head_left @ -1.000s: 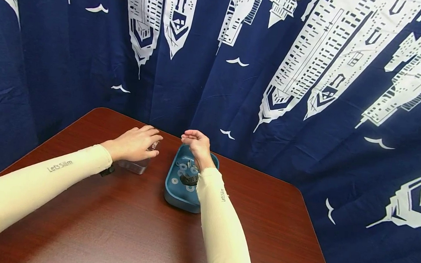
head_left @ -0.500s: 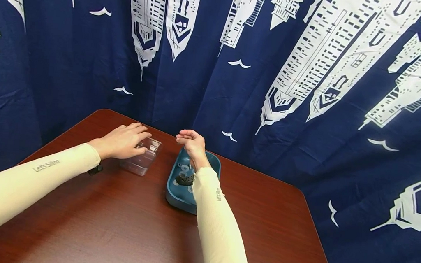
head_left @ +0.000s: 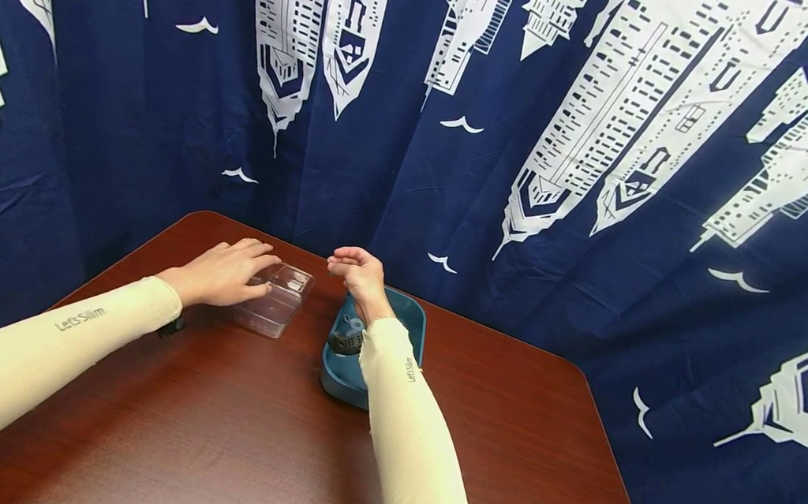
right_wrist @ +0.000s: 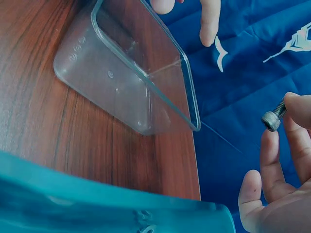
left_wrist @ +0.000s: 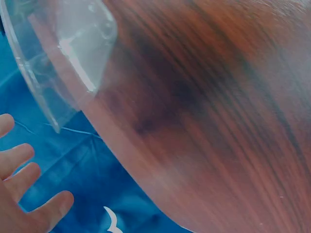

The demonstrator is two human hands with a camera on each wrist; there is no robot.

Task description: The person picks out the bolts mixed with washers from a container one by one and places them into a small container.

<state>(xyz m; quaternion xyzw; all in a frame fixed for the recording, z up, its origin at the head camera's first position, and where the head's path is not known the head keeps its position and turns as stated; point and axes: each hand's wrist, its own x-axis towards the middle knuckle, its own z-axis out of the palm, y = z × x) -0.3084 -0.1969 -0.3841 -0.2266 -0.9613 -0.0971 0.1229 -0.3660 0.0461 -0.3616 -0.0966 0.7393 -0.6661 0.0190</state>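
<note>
My right hand [head_left: 362,282] is raised over the far left part of a blue tray [head_left: 343,392]. In the right wrist view its thumb and a finger pinch a short socket head bolt [right_wrist: 272,118], with the knurled head pointing away from the thumb. A clear plastic container [head_left: 266,322] stands left of the tray. My left hand [head_left: 220,273] hovers at the container's left side, fingers spread and holding nothing. Left wrist view: those fingers [left_wrist: 19,158] lie apart from the container's clear wall [left_wrist: 82,43].
Several pale washers [head_left: 354,326] lie in the tray, partly hidden by the right forearm and its black wrist camera [head_left: 345,343]. The brown wooden table [head_left: 233,428] ends just beyond both containers, where a blue patterned curtain [head_left: 353,177] hangs.
My left hand has drawn back to the left, uncovering more of the clear container. My right hand has shifted left above the tray, toward the container. The head view has shifted slightly.
</note>
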